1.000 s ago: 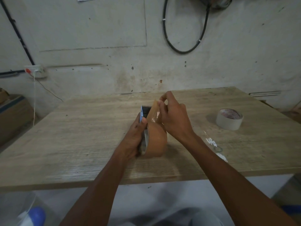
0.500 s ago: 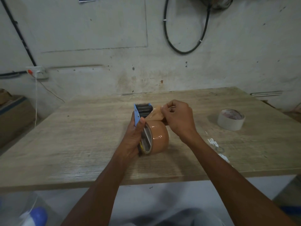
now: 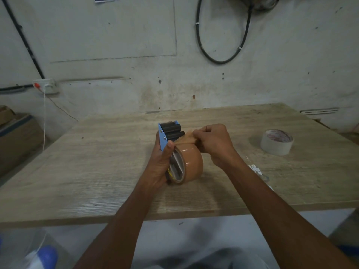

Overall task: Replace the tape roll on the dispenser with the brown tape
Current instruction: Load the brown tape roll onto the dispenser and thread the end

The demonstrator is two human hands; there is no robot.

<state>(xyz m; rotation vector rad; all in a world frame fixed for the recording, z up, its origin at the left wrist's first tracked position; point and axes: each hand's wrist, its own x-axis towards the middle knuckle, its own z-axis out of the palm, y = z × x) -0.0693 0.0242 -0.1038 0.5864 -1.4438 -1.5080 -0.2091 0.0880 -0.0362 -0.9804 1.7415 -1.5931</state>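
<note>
Centre of the frame, just above the wooden table (image 3: 97, 171): both hands at work on the dispenser (image 3: 162, 135).

- Left hand (image 3: 159, 167) wrapped around the dispenser's grip, thumb laid up along the blue side plate. Fingers closed on the frame; the handle itself is hidden under the palm.
- Brown tape (image 3: 192, 164) already sits on the dispenser's hub, core facing left of frame, spokes of the hub visible inside it. Roll is held just off or on the tabletop; cannot tell which.
- Right hand (image 3: 213, 142) pinches the free end of the tape (image 3: 189, 137), thumb and fingertips pressed together on it. The strip runs from the top of the roll toward the black rollers (image 3: 172, 131) at the dispenser's head, slack and a little creased.
- White roll (image 3: 276, 141), presumably the one taken off, lies flat at right of frame, well apart from the hands. Scraps of clear backing (image 3: 255, 169) lie on the table lower right of the hands.

Judgement: swapping is done; threading is the step in hand. Next move likely calls for feeding the pinched end between or under the rollers, sticky side facing away from them, then out to the toothed edge at the top. It needs steady tension so the strip does not fold on itself, and the left hand holding the frame firm.
</note>
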